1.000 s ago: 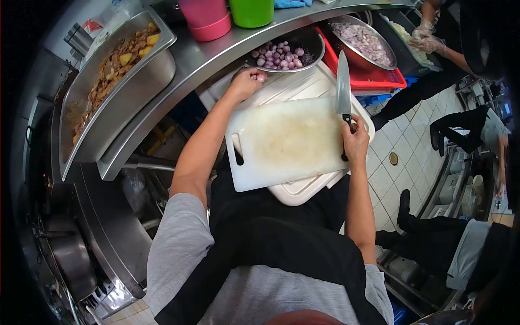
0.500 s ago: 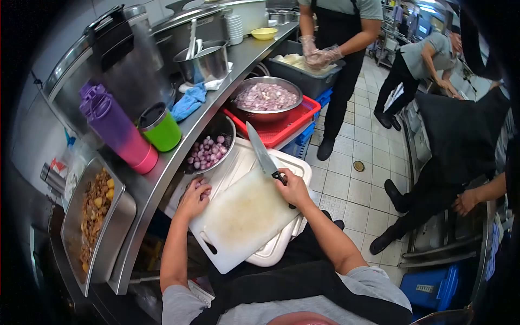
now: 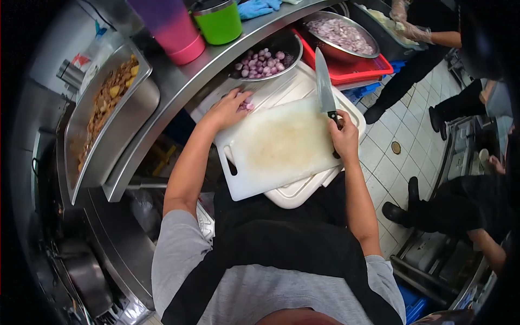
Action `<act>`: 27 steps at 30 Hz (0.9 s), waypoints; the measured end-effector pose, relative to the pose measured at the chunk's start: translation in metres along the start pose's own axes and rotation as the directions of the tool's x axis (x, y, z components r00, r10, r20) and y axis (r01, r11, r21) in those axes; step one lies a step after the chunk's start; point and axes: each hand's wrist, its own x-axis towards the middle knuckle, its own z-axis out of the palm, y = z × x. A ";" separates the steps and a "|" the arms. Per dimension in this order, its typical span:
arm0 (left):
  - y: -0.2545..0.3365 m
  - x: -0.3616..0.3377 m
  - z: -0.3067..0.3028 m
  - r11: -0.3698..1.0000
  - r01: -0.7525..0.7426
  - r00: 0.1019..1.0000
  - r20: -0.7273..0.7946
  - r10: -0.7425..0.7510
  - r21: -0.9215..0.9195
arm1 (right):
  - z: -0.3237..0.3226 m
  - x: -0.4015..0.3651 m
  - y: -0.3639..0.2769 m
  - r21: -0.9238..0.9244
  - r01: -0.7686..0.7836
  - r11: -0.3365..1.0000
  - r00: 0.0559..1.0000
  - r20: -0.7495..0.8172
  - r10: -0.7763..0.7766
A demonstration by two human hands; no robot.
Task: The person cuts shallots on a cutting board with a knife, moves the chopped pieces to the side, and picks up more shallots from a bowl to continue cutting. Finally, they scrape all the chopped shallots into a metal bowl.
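My right hand (image 3: 345, 136) is closed around the black handle of a kitchen knife (image 3: 324, 81), whose broad blade points away from me over the right edge of a white cutting board (image 3: 287, 141). My left hand (image 3: 225, 112) curls over a few small purple shallots (image 3: 246, 104) beside the board's far left corner; its fingers partly hide them. Under the board lies a cream plastic lid (image 3: 292, 199). Just beyond my left hand, a dark metal bowl (image 3: 295, 49) contains many whole peeled shallots. The board's surface is stained, with no pieces on it.
A steel bowl of sliced shallots (image 3: 368, 49) sits in a red tray (image 3: 379, 67) at far right. On the steel counter (image 3: 200, 70) stand a pink-purple bottle (image 3: 184, 46) and a green cup (image 3: 219, 24). A pan of cooked food (image 3: 114, 151) is left. Co-workers stand right.
My view has tilted down and turned, so the board and bowls appear shifted up and right. My right hand still holds the knife, and my left hand stays at the shallots.
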 end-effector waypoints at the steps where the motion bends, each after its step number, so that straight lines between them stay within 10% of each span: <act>1: -0.002 0.000 0.000 1.000 0.011 1.000 0.000 -0.011 -0.006 | 0.001 0.000 0.000 0.008 0.015 1.000 1.000 -0.008 -0.015; 27: -0.011 -0.022 0.013 0.999 -0.001 0.896 -0.444 -0.017 -0.040 | 0.000 -0.002 -0.005 0.048 0.000 0.999 1.000 -0.005 0.000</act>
